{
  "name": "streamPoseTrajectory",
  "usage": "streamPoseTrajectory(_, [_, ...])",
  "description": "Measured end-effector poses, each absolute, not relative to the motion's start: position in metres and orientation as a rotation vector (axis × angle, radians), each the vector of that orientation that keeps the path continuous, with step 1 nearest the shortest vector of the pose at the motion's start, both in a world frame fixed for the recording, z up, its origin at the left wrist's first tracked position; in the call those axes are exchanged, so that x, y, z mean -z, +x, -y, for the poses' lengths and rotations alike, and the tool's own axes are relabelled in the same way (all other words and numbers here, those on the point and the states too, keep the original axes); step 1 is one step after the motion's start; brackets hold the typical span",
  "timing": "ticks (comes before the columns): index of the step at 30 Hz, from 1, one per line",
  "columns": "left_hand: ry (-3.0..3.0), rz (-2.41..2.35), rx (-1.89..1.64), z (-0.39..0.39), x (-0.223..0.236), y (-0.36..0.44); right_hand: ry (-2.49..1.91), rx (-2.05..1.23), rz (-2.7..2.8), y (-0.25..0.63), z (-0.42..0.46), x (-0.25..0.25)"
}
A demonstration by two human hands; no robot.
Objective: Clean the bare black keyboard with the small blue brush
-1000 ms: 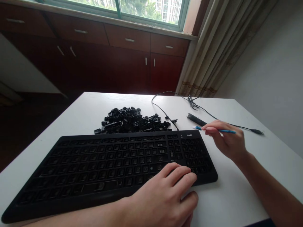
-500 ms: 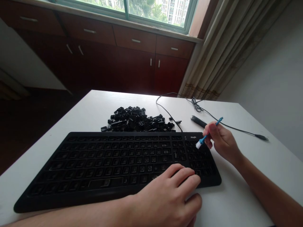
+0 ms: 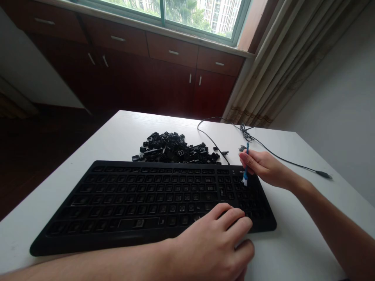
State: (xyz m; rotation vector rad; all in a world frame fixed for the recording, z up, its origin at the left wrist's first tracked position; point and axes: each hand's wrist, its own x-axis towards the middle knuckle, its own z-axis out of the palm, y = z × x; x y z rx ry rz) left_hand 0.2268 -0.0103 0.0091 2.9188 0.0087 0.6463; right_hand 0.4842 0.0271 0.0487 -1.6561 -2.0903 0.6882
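Note:
A black keyboard (image 3: 146, 199) with its keycaps removed lies across a white table (image 3: 293, 242). My left hand (image 3: 213, 246) rests on the keyboard's front right corner, fingers curled over the edge and holding it down. My right hand (image 3: 263, 168) pinches a small blue brush (image 3: 246, 166) held nearly upright, its white bristles touching the keyboard's upper right area. A pile of loose black keycaps (image 3: 175, 148) sits just behind the keyboard.
The keyboard's black cable (image 3: 281, 156) runs across the table's back right to a plug near the right edge. A small dark object (image 3: 241, 148) lies behind my right hand. Wooden cabinets, a window and a curtain stand beyond the table.
My right hand turned the brush from lying level above the table to upright and brought its bristles down onto the keyboard's right end. My left hand stayed on the keyboard.

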Motion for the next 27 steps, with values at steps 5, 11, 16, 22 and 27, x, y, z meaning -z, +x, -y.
streamPoseTrajectory(5, [2.921,0.014,-0.671,0.009,-0.008,0.227,-1.522,-0.047,2.236,0.482,-0.027,-0.050])
streamPoseTrajectory(11, [2.927,-0.005,-0.664,0.009,-0.007,0.228,-1.309,-0.438,2.081,0.487,-0.010,-0.040])
streamPoseTrajectory(16, [2.928,-0.015,-0.685,0.010,-0.005,0.229,-1.374,-0.254,2.198,0.488,-0.011,-0.038])
streamPoseTrajectory(22, [2.930,-0.029,-0.667,0.010,-0.006,0.229,-1.253,-0.229,2.036,0.490,-0.008,-0.041])
streamPoseTrajectory(27, [2.930,-0.052,-0.630,0.011,-0.010,0.230,-1.384,-0.227,2.152,0.496,-0.010,-0.041])
